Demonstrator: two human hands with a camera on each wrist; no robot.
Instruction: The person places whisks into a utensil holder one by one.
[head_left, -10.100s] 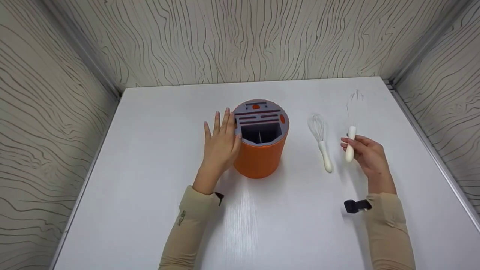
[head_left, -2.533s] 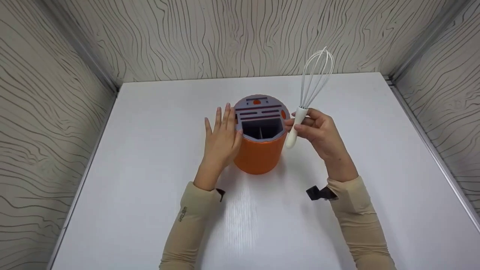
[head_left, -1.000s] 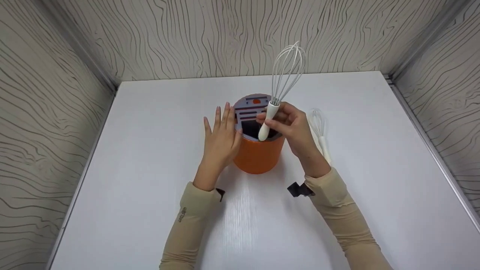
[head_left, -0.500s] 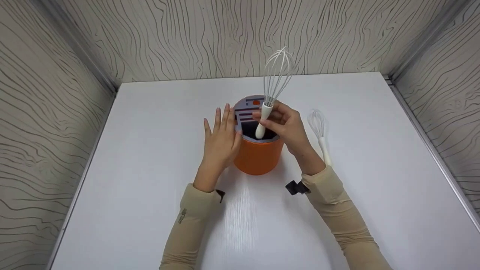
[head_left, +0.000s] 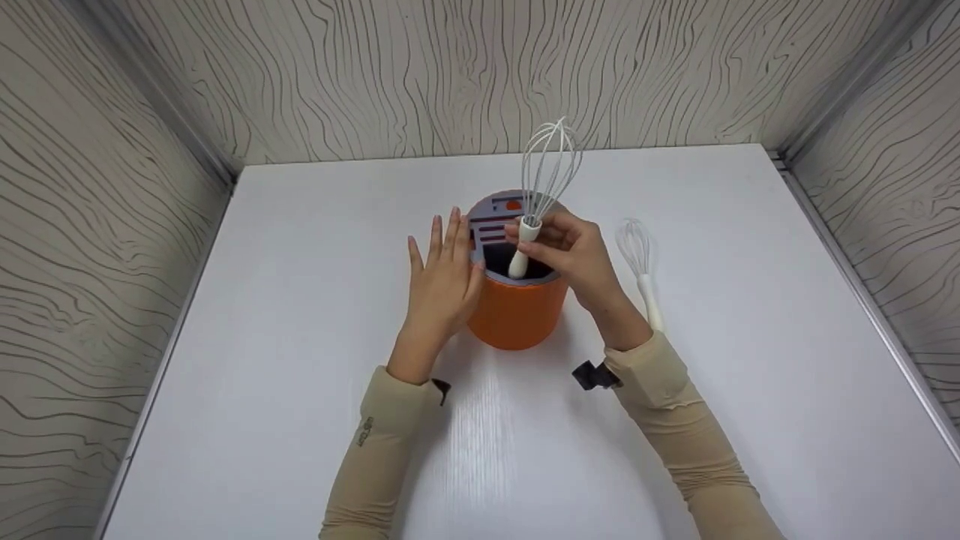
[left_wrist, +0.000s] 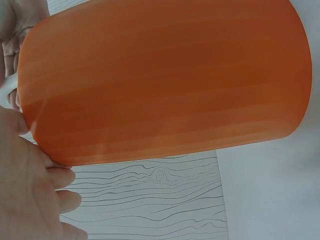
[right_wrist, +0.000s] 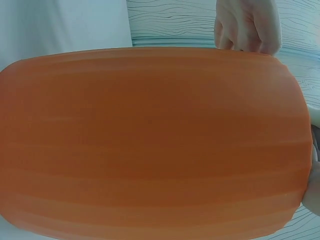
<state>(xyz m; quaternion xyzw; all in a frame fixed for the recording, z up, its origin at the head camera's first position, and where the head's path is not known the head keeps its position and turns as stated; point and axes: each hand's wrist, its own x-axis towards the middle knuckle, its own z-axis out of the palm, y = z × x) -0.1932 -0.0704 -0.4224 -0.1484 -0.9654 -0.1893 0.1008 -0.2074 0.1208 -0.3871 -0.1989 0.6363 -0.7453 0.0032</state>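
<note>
An orange round utensil holder [head_left: 517, 319] with a grey slotted top stands upright on the white table. My left hand [head_left: 442, 289] lies along its left side, fingers extended, fingertips by the upper rim; the left wrist view shows that hand [left_wrist: 25, 185] against the orange wall [left_wrist: 165, 75]. Over the holder, my right hand [head_left: 581, 259] pinches a white-handled whisk [head_left: 530, 227] between thumb and fingers. The wire loops point up and the handle's end points down, overlapping the large front compartment. In the right wrist view the holder [right_wrist: 155, 140] hides most of the right hand [right_wrist: 312, 187].
A second, smaller whisk [head_left: 636, 251] lies on the table to the right of the holder, its handle end partly behind the right forearm. Wood-patterned panels [head_left: 480, 82] enclose the table [head_left: 300, 337] at the back and both sides.
My right hand has brought the whisk from the table's right side leftward to over the holder. In the last second the whisk has come down and slightly left. My left hand has stayed put.
</note>
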